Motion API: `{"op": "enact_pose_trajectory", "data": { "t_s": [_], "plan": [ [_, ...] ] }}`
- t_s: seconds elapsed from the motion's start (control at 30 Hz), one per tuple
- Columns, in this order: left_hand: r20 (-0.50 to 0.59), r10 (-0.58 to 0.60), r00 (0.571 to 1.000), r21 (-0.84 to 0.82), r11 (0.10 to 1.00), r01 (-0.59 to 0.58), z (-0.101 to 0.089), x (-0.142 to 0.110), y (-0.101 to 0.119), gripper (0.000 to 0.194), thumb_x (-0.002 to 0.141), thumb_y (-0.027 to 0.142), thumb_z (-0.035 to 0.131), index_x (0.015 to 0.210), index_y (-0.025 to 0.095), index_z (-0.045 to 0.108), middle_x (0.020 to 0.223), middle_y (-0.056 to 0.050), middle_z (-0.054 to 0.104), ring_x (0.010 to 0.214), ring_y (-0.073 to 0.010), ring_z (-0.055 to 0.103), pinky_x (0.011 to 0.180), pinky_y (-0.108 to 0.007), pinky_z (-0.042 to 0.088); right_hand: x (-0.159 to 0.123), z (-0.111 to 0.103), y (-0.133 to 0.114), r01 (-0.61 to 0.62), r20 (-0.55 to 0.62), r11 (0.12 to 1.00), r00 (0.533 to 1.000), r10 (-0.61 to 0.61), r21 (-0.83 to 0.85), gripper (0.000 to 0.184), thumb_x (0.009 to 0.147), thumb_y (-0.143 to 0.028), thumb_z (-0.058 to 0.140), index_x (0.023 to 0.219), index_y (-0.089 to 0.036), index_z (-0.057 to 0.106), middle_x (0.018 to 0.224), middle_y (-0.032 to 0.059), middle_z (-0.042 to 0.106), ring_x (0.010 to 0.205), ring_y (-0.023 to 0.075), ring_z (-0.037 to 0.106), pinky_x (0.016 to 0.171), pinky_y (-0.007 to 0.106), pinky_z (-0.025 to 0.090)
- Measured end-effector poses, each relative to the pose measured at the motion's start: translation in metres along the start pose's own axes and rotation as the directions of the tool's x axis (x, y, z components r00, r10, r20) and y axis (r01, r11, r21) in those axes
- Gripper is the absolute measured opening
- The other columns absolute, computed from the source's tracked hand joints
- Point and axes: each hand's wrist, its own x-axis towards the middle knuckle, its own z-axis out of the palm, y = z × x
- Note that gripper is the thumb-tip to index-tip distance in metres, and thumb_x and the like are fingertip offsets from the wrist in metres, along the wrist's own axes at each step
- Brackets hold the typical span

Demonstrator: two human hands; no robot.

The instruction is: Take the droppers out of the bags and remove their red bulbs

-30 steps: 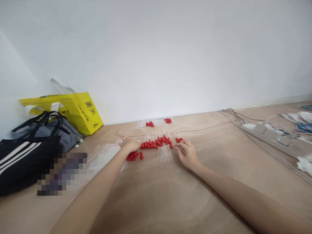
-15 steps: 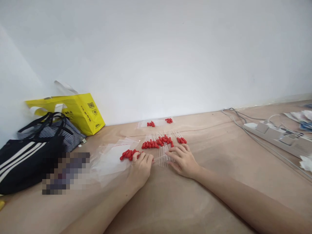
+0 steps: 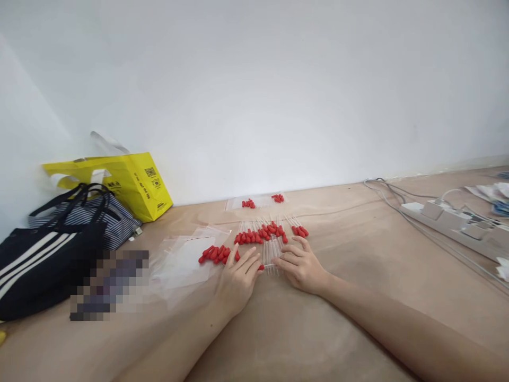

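My left hand [image 3: 237, 278] is closed in a pinch on a red rubber bulb [image 3: 261, 267], fingers pointing forward. Opposite it, my right hand [image 3: 303, 269] grips a thin clear tube [image 3: 269, 265] whose end meets the bulb; how deep it sits inside cannot be seen. Beneath and beyond that tube lie bare clear tubes [image 3: 272, 248] side by side. Loose red bulbs [image 3: 214, 253] are heaped just past my left fingers. Farther off is a row of droppers [image 3: 254, 236] with red bulbs on their near ends, and a smaller dropper bunch [image 3: 300, 231] to its right.
Clear plastic bags [image 3: 185, 262] lie flat at left. Another bag [image 3: 262, 201] with red-ended droppers rests by the wall. A yellow bag [image 3: 147, 185] and a black bag [image 3: 51, 265] stand at far left. A power strip [image 3: 449, 223] with grey cables is on the right.
My left hand has come closer to my right, and the red bulb now shows at its fingertips against the tube. Its index finger has straightened somewhat. My right hand has barely moved.
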Motion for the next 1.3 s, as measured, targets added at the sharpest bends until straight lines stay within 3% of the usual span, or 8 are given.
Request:
{"op": "enact_pose_trajectory", "data": {
  "t_s": [0.17,0.33,0.8,0.93,1.03,1.13,1.2,1.3],
  "plan": [
    [-0.015,0.044,0.999,-0.024,0.999,-0.044,-0.002,0.000,0.001,0.021,0.086,0.015,0.039,0.092,0.015,0.059,0.099,-0.005,0.066,0.104,-0.0191,0.054,0.101,-0.047,0.022,0.001,0.003,-0.002,0.026,-0.018,1.000,0.999,-0.026,0.006,0.019,0.081,-0.018,0.050,0.098,-0.020,0.058,0.084,0.0008,0.068,0.097,0.0161,0.054,0.101,0.046,0.012],
    [0.002,0.057,0.998,-0.014,0.998,-0.057,-0.005,0.002,0.003,0.021,0.085,0.014,0.041,0.086,0.015,0.061,0.097,-0.005,0.066,0.104,-0.0200,0.054,0.103,-0.051,0.019,-0.001,0.004,0.000,0.037,0.024,0.998,0.999,-0.039,0.047,0.020,0.082,-0.015,0.046,0.098,-0.020,0.057,0.083,0.0008,0.069,0.109,0.0151,0.049,0.103,0.048,0.006],
    [0.024,0.092,0.996,0.035,0.995,-0.092,-0.007,-0.001,0.000,0.031,0.082,0.006,0.037,0.083,0.022,0.063,0.098,0.001,0.066,0.104,-0.0203,0.054,0.100,-0.054,0.017,-0.002,0.000,-0.003,-0.005,0.063,0.991,0.998,-0.004,0.137,0.022,0.082,-0.009,0.040,0.088,-0.022,0.058,0.071,-0.0007,0.068,0.107,0.0138,0.051,0.101,0.049,-0.004],
    [0.019,0.074,0.997,0.025,0.997,-0.074,-0.010,-0.005,-0.007,0.035,0.080,0.002,0.033,0.081,0.021,0.063,0.097,0.001,0.067,0.103,-0.0200,0.054,0.100,-0.054,0.015,-0.005,-0.005,0.001,-0.019,0.056,0.990,0.998,0.011,0.143,0.023,0.082,-0.009,0.039,0.087,-0.021,0.058,0.068,0.0000,0.068,0.104,0.0157,0.053,0.099,0.050,0.003],
    [0.007,-0.015,1.000,0.068,0.998,0.014,-0.017,-0.012,-0.020,0.033,0.081,0.005,0.034,0.079,0.022,0.062,0.093,0.000,0.067,0.098,-0.0208,0.057,0.097,-0.053,0.021,-0.008,-0.009,0.007,-0.099,0.032,0.991,0.995,0.096,0.088,0.020,0.084,-0.014,0.041,0.088,-0.020,0.059,0.069,0.0014,0.067,0.095,0.0175,0.057,0.095,0.048,0.019],
    [-0.015,-0.126,0.992,0.071,0.989,0.127,-0.021,-0.017,-0.031,0.023,0.084,0.016,0.039,0.083,0.021,0.062,0.084,-0.004,0.066,0.083,-0.0189,0.059,0.081,-0.040,0.041,-0.013,-0.007,0.013,-0.200,0.064,0.979,0.978,0.198,0.028,0.021,0.085,-0.020,0.042,0.098,-0.019,0.059,0.071,0.0038,0.064,0.073,0.0151,0.058,0.075,0.034,0.039],
    [-0.030,-0.208,0.978,0.020,0.978,0.209,-0.021,-0.018,-0.035,0.024,0.085,0.021,0.038,0.089,0.020,0.061,0.079,-0.006,0.060,0.075,-0.0164,0.057,0.068,-0.030,0.046,-0.015,0.000,0.015,-0.283,0.091,0.959,0.956,0.280,0.026,0.028,0.085,-0.019,0.038,0.108,-0.017,0.054,0.077,0.0061,0.062,0.069,0.0142,0.057,0.062,0.027,0.042],
    [-0.055,-0.328,0.943,-0.049,0.944,0.326,-0.020,-0.018,-0.042,0.028,0.085,0.023,0.035,0.098,0.017,0.058,0.082,-0.007,0.052,0.073,-0.0149,0.055,0.066,-0.027,0.047,-0.016,0.011,0.016,-0.404,0.107,0.914,0.912,0.397,0.047,0.034,0.084,-0.014,0.034,0.116,-0.015,0.047,0.082,0.0075,0.058,0.073,0.0148,0.056,0.062,0.024,0.046]
  ]
}}
